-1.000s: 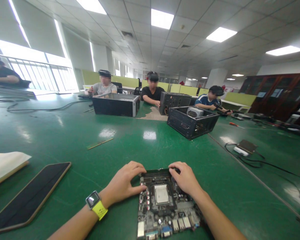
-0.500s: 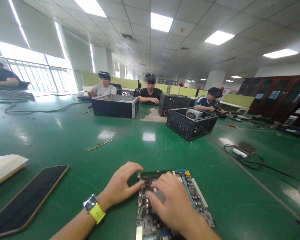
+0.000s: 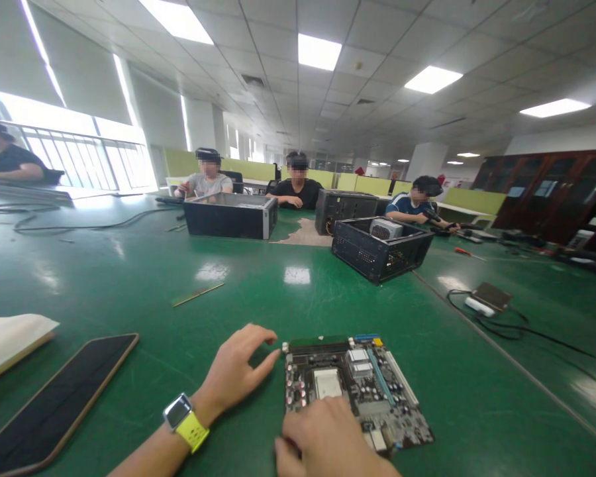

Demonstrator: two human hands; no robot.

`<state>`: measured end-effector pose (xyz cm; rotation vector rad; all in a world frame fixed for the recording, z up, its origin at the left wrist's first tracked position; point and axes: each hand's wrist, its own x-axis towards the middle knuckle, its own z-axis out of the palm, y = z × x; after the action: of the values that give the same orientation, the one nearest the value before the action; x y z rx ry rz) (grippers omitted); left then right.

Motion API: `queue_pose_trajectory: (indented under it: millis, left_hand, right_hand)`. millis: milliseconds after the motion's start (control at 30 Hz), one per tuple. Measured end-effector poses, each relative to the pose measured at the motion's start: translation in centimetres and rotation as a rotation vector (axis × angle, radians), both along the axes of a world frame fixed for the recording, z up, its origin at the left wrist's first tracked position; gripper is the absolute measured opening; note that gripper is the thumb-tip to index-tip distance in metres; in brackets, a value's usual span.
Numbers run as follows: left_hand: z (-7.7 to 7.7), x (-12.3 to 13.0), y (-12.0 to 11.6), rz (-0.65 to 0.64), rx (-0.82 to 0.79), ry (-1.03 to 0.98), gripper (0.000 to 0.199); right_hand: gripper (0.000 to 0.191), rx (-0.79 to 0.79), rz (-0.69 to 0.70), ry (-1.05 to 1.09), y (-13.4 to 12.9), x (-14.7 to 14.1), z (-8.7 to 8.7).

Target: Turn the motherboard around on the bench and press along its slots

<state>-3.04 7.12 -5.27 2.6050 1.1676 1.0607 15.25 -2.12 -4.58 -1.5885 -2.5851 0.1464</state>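
Note:
A motherboard [image 3: 377, 404] lies flat on the green table [image 3: 159, 271] in front of me. On it are a pale square processor [image 3: 328, 385] in its socket, memory slots along the far edge, and blue and white card slots at the right. My right hand [image 3: 328, 434] is over the board's near left part, fingers curled down and closed about its near edge; the fingertips are partly hidden. Just beside the far left corner is my left hand [image 3: 238, 368], its thumb and fingers spread, holding nothing. A watch [image 3: 186, 421] with a yellow-green strap is on my left wrist.
At the left lie a dark phone-like slab [image 3: 64, 401] and a pale paper pad [image 3: 12, 341]. A thin stick [image 3: 198, 294] lies beyond my hands. Farther off stand computer cases [image 3: 380, 248]. An adapter with cables [image 3: 491, 298] lies right. Several people sit around.
My right hand has moved from over the processor toward me, uncovering it. The motherboard has shifted slightly right. My left hand has stayed nearly in place.

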Motion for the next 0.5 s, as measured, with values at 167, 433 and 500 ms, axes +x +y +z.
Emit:
queue_pose_trajectory:
  millis: [167,433,500]
  left_hand:
    - [0.0,0.0,0.0,-0.005,0.006,0.006,0.014]
    - [0.1,0.1,0.0,-0.009,0.017,0.012,0.013]
    - [0.1,0.2,0.0,-0.015,0.022,0.018,0.013]
  right_hand:
    - [0.029,0.092,-0.300,0.052,3.6,4.7,0.7]
    - [0.034,0.143,-0.810,0.035,8.3,13.5,1.2]
    - [0.034,0.128,-0.807,0.022,8.3,13.9,1.3]
